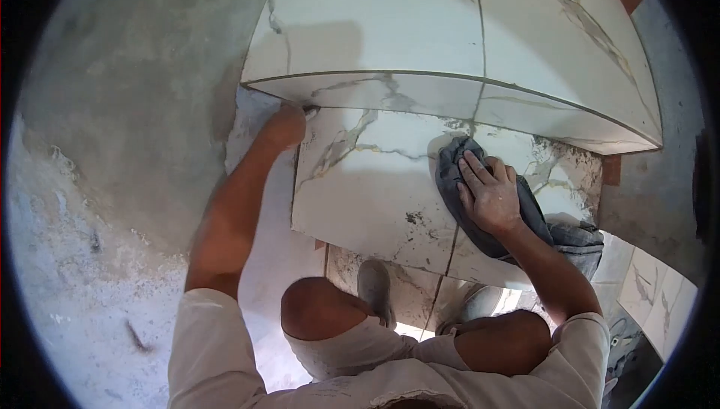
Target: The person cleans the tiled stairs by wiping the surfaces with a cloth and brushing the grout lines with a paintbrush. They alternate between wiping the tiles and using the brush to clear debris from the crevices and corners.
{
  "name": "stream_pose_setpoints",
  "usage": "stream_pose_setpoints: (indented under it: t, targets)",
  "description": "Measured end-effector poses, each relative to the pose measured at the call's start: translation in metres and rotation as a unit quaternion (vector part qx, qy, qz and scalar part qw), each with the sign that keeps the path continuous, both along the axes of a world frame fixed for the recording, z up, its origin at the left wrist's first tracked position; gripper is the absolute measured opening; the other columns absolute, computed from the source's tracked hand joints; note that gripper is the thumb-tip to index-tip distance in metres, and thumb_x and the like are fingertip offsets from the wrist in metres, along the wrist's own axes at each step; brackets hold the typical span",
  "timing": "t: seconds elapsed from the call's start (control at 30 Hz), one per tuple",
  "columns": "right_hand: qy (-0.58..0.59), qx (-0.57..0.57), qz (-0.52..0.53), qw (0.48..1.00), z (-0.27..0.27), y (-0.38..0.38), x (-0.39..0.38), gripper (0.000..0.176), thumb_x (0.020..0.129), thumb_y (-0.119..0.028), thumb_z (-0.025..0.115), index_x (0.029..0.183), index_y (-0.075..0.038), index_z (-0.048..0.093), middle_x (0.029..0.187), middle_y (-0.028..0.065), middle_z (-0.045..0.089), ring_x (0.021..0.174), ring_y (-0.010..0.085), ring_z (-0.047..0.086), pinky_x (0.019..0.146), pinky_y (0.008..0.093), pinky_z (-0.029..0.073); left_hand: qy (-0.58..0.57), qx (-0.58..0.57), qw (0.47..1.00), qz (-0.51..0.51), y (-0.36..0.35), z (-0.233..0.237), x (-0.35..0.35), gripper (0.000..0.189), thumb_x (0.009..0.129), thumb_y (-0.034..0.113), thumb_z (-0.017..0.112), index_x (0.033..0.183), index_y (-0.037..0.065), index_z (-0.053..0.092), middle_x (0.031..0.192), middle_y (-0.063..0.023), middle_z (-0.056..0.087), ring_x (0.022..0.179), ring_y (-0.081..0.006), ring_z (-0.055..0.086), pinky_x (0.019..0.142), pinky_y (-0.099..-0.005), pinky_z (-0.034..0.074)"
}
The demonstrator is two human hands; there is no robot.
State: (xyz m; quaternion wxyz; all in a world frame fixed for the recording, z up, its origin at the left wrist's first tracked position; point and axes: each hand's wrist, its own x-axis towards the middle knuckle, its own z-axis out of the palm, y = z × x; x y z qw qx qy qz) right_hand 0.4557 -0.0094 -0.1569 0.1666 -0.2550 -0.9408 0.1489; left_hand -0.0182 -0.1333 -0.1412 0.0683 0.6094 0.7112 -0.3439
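Note:
My right hand (493,197) presses a bunched dark grey cloth (531,218) against a white, grey-veined tile step (367,191), its fingers lying over the fabric. The cloth's loose end hangs past the step's front edge on the right. At the step's left back corner, my left hand (286,128) is closed, just under the upper step's overhanging edge. A small dark tip (311,112) shows beside its fingers; what it belongs to is hidden. Dark, crumbly dirt marks the tile along the back joint, at the right end and near the front edge.
Above rises a wider tiled step (375,37) with an overhanging lip. A rough grey plastered wall (142,56) runs along the left, another wall (652,191) along the right. My shoes (375,289) rest on a dirty tiled step below.

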Motion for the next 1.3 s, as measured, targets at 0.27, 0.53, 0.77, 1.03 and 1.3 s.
stream_pose_setpoints:
  t: [0.27,0.53,0.77,1.03,1.3]
  targets:
    - [0.033,-0.026,-0.002,0.999,-0.004,0.002,0.003,0.037,0.084,-0.025,0.065,0.117,-0.007,0.068,0.131,0.0075,0.06,0.112,0.0303,0.051,0.093,0.0445,0.039,-0.105,0.013,0.966,0.235,0.031,0.069,0.035,0.014,0.072,0.003,0.057,0.075,-0.003,0.069,0.076,-0.0183,0.069,0.065,-0.0293,0.069,0.056,-0.0406,0.054]
    - [0.058,-0.026,0.014,0.998,-0.012,0.005,0.003,0.033,0.084,-0.021,0.066,0.113,-0.007,0.069,0.129,0.0063,0.062,0.11,0.0311,0.053,0.092,0.045,0.04,-0.048,-0.369,0.9,0.225,0.009,0.131,0.122,0.021,0.081,0.002,0.053,0.09,-0.002,0.071,0.082,-0.0214,0.068,0.076,-0.0338,0.068,0.07,-0.0428,0.053]
    - [0.11,0.041,0.031,0.993,-0.009,-0.001,0.003,0.028,0.078,-0.014,0.069,0.106,-0.008,0.071,0.127,0.0036,0.063,0.112,0.0309,0.052,0.089,0.0463,0.039,0.066,-0.019,0.994,-0.08,-0.014,0.059,0.093,0.031,0.087,0.008,0.048,0.115,0.002,0.061,0.106,-0.021,0.066,0.097,-0.0375,0.065,0.082,-0.0494,0.051]
    - [0.074,0.071,0.044,0.994,0.001,-0.006,-0.001,0.028,0.078,-0.013,0.07,0.106,-0.01,0.071,0.126,0.0047,0.063,0.115,0.0316,0.051,0.088,0.046,0.039,-0.095,0.081,0.96,0.25,-0.045,0.106,0.115,0.026,0.088,0.01,0.049,0.104,-0.004,0.063,0.107,-0.0277,0.065,0.105,-0.0401,0.063,0.089,-0.0469,0.05]
    - [0.077,0.05,0.132,0.987,-0.012,-0.002,-0.019,0.031,0.071,-0.006,0.068,0.102,-0.007,0.07,0.113,0.0079,0.067,0.104,0.0308,0.057,0.087,0.0441,0.044,-0.329,0.273,0.837,0.341,-0.056,0.088,0.123,0.024,0.081,0.004,0.059,0.104,-0.005,0.062,0.077,-0.0189,0.066,0.065,-0.0264,0.066,0.059,-0.0375,0.052]
